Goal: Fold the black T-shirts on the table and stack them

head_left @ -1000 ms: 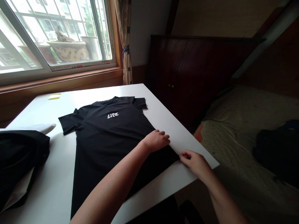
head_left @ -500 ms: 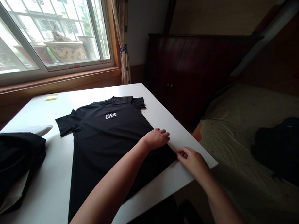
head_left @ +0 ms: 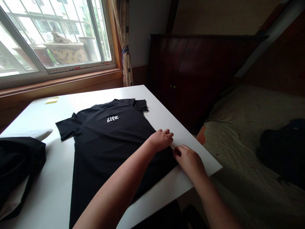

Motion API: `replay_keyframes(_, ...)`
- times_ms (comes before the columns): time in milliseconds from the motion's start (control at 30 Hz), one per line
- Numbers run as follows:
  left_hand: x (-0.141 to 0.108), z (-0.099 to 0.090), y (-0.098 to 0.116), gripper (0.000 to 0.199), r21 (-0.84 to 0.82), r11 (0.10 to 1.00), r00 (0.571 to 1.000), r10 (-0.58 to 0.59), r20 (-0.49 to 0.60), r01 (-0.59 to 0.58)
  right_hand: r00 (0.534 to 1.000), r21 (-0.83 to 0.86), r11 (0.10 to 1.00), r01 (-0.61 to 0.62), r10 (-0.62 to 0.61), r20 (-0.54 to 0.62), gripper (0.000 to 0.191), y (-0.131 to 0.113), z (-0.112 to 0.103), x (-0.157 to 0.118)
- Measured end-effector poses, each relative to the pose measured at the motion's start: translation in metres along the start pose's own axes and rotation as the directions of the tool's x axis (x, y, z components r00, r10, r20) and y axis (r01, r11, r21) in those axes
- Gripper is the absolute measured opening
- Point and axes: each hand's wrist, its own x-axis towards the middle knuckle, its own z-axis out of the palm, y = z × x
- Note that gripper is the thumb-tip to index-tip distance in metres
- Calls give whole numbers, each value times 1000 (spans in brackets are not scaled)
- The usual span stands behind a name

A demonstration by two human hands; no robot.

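- Black short-sleeved T-shirt [head_left: 105, 143] with white lettering [head_left: 112, 119], spread flat on a white table [head_left: 157, 111].
- Left hand [head_left: 161, 140] curled at the T-shirt's side edge; cannot tell whether it grips.
- Right hand [head_left: 190, 159] pinching that edge near the hem corner.

Left forearm [head_left: 117, 182] totally blocking part of the black shirt [head_left: 101, 149]
Dark bundle [head_left: 14, 162] near 8:30 gets cropped; murky heap [head_left: 286, 153] around 3:30, honestly can't tell what.
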Motion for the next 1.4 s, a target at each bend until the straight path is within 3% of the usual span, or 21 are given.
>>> replay_keyframes(367,-7,8,5,24,-25,988,987,-156,-43,155,998,-61,998,-5,1,-68,6,-7,-4,-7)
replay_keyframes(567,-11,15,11,21,-72,976,978,-209,-30,206,993,-22,996,88,-89,-81,16,9,3,-14)
replay_keyframes(900,-14,12,18,19,-104,973,977,-212,-37,207,976,33,976,215,-213,-49,24,21,2,-21)
replay_keyframes(1000,-16,11,23,20,-95,957,959,-279,-53,273,968,46,968,247,-244,-47,23,25,5,-21)
replay_keyframes(1233,-16,21,34,16,-129,875,874,-478,-87,466,971,37,973,226,-222,-87,20,26,6,-21)
replay_keyframes(1400,-21,28,33,15,-172,877,879,-468,-91,449,978,58,977,203,-199,-66,22,25,3,-22)
